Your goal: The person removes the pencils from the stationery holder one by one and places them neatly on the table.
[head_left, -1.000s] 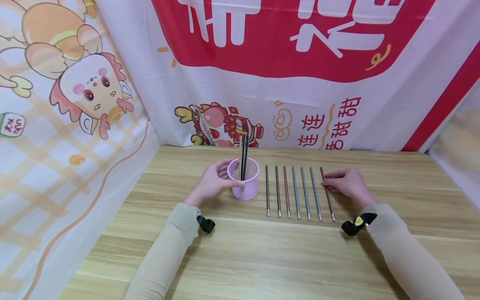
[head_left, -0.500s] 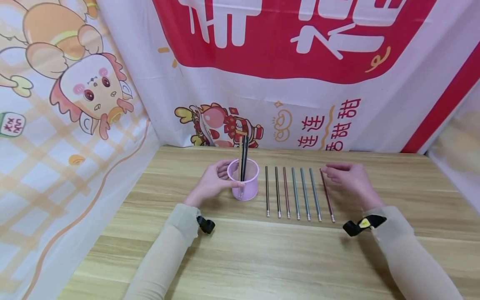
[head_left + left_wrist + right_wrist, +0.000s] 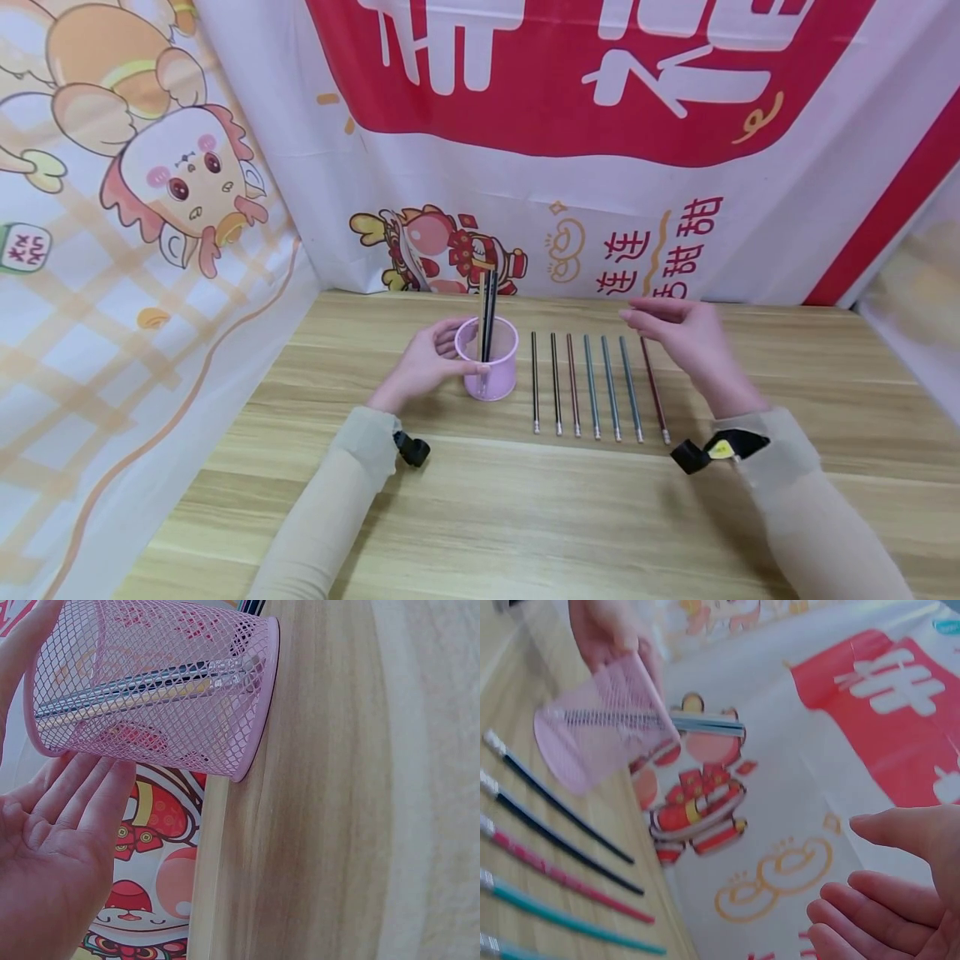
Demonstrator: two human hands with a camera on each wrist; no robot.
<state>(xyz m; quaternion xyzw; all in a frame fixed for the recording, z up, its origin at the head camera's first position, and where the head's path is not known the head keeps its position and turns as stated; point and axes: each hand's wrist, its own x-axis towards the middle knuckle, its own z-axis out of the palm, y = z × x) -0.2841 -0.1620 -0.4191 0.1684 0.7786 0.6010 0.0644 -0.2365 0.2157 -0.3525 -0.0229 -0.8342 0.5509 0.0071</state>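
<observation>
My left hand holds a pink mesh pen cup on the table, thumb in front and fingers behind. Its fingers extend along the cup's side in the left wrist view. Several pencils, dark ones and a tan one, stand in the cup. Nothing is held by my right hand, raised over the far end of a dark red pencil; thumb and fingers are apart in the right wrist view. Left of that pencil lie several blue pencils, another red pencil and two black pencils, erasers toward me.
The wooden table reaches back to a printed cloth with a red panel. A second patterned cloth hangs on the left side. Both wrists carry small black cameras.
My right hand has let go of the dark red pencil at the row's right end and moved up and left. That pencil lies nearly where it was; the left hand and cup are still.
</observation>
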